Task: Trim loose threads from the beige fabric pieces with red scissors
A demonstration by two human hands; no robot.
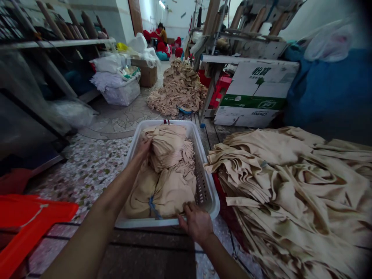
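A white plastic basket (pixel 207 182) stands on the floor in front of me, filled with beige fabric pieces (pixel 170 162), some tied in a bundle with blue string. My left hand (pixel 144 147) reaches far into the basket and presses against the left side of the stacked fabric. Its fingers are mostly hidden by the cloth. My right hand (pixel 197 223) rests on the basket's near rim, fingers curled over the edge by the fabric.
A large heap of beige fabric (pixel 293 193) lies to the right. Another beige pile (pixel 180 89) sits further back on the floor. A cardboard box (pixel 255 97), a red plastic lid (pixel 26 221), shelving at left and a person far back are in view.
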